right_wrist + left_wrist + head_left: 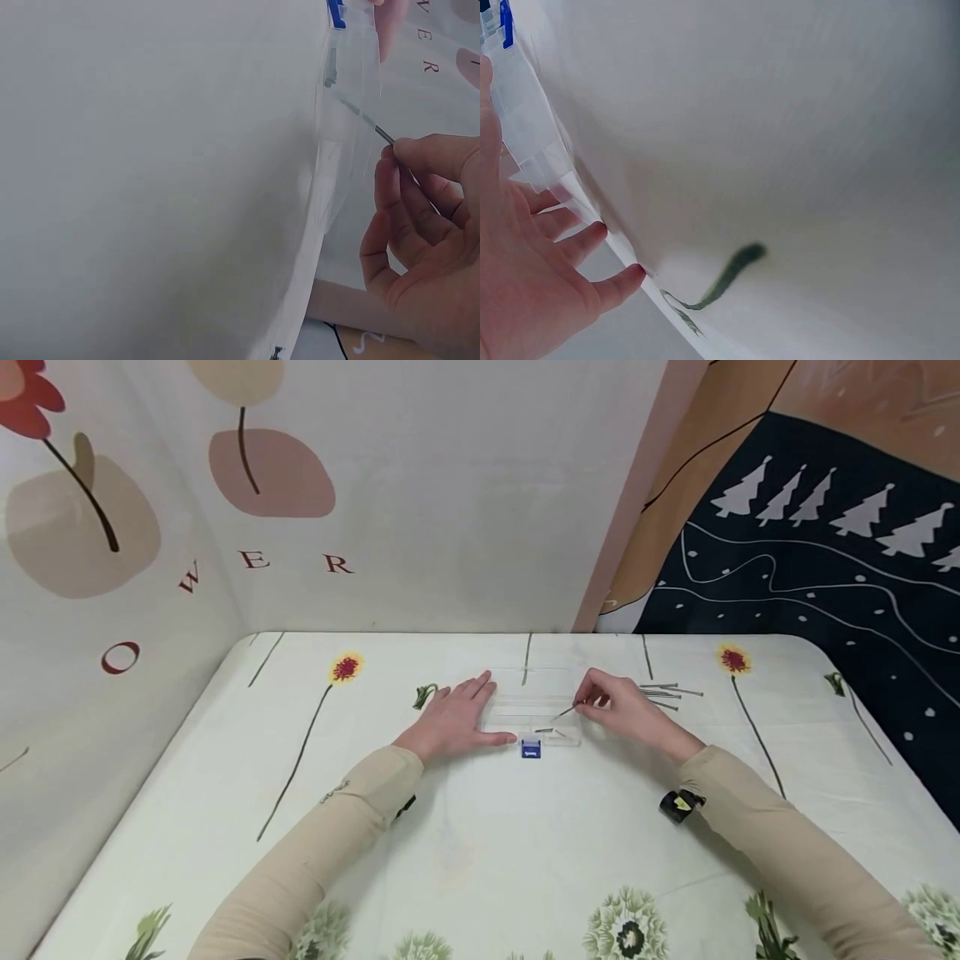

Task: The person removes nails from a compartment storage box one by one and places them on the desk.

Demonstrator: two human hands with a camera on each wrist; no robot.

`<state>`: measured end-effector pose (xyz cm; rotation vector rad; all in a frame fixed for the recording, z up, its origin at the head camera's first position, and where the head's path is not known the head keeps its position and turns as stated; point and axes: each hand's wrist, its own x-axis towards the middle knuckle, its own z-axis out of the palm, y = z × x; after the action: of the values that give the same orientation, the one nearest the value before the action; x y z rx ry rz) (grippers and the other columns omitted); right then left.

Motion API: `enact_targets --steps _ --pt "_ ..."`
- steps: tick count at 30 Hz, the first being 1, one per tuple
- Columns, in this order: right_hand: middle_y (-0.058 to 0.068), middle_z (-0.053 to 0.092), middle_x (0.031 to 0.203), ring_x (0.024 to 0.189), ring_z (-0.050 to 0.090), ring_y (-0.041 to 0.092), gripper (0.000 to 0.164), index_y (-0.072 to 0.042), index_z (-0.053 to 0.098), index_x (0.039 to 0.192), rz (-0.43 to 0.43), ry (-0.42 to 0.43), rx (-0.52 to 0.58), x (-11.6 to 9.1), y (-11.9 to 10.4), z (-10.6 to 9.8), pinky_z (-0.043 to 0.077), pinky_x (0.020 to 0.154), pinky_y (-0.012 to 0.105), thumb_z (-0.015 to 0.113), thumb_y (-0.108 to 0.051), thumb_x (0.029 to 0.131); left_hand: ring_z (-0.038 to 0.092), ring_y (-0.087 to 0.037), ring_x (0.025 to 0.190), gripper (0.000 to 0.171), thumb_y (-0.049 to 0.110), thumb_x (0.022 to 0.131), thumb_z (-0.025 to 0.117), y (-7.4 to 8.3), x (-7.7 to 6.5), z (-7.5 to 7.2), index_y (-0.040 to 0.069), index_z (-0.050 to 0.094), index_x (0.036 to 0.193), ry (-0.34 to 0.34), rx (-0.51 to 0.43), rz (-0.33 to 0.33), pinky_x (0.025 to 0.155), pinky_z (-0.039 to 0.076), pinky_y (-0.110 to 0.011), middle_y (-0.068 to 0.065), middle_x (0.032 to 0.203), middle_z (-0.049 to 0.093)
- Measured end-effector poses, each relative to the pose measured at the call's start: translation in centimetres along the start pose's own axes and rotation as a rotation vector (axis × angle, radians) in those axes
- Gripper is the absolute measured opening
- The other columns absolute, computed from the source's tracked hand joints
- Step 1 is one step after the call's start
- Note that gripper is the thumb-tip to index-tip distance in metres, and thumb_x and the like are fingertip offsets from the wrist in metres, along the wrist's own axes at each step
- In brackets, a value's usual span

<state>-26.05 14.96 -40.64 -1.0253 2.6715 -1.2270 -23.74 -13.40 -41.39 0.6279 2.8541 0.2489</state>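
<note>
Head view: pinches a nail (567, 710) (probably light, stiff, slick; best held near one end) in right hand (617, 703), spreads left hand (456, 720) at box (531, 705) edge.

Wht backdrop (450, 527) w/ letters (334, 564), dk tree-print cloth (810, 572).

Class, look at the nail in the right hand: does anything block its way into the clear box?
Nothing visible does. The nail slants down from the right hand, its lower end appearing within the outline of the clear box. The left hand lies at the opposite side, out of that path.
</note>
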Motion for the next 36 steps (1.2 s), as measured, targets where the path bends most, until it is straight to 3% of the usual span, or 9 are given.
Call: enact_targets --steps 4,12,19,29,36 --pt "-0.001 0.066 0.084 0.078 0.059 0.014 0.013 -0.007 0.060 0.087 -0.011 0.008 -0.026 -0.6 0.2 -0.8 0.046 0.069 0.030 0.067 0.004 0.085 0.021 -0.028 0.143 0.101 0.074 0.083 0.050 0.0 0.0 0.0 0.007 0.023 0.154 0.000 0.002 -0.004 0.111 0.021 -0.054 -0.008 0.160 0.013" --pt "0.005 0.065 0.088 0.084 0.061 0.020 0.008 -0.004 0.062 0.094 0.123 0.016 -0.069 -2.0 0.5 -2.9 0.048 0.075 0.036 0.066 0.000 0.089 0.020 -0.026 0.144 0.101 0.075 0.083 0.049 0.0 0.1 0.0 0.007 0.022 0.154 -0.014 0.002 -0.009 0.111 0.020 -0.054 -0.006 0.161 0.012" --pt "0.006 0.066 0.091 0.086 0.060 0.021 0.008 -0.004 0.064 0.096 0.158 0.039 -0.101 -3.0 1.0 -4.6 0.046 0.073 0.028 0.065 0.001 0.089 0.018 -0.025 0.144 0.102 0.076 0.083 0.048 0.0 0.1 0.0 0.008 0.021 0.155 -0.026 0.005 -0.015 0.112 0.018 -0.054 -0.005 0.161 0.010" --pt "0.013 0.067 0.099 0.094 0.060 0.027 0.011 0.000 0.064 0.102 0.277 0.062 -0.147 -4.2 2.6 -7.1 0.044 0.079 0.035 0.064 -0.005 0.092 0.020 -0.027 0.144 0.101 0.075 0.084 0.049 0.0 0.1 0.1 0.007 0.022 0.154 -0.023 0.001 -0.007 0.112 0.019 -0.054 -0.007 0.161 0.011" --pt "0.015 0.066 0.101 0.094 0.057 0.026 0.014 0.001 0.063 0.104 0.306 0.087 -0.166 -5.3 3.6 -8.5 0.042 0.077 0.027 0.063 -0.009 0.094 0.019 -0.027 0.144 0.101 0.075 0.083 0.049 0.0 0.0 0.0 0.007 0.022 0.154 -0.021 0.003 -0.012 0.112 0.019 -0.054 -0.007 0.161 0.011"
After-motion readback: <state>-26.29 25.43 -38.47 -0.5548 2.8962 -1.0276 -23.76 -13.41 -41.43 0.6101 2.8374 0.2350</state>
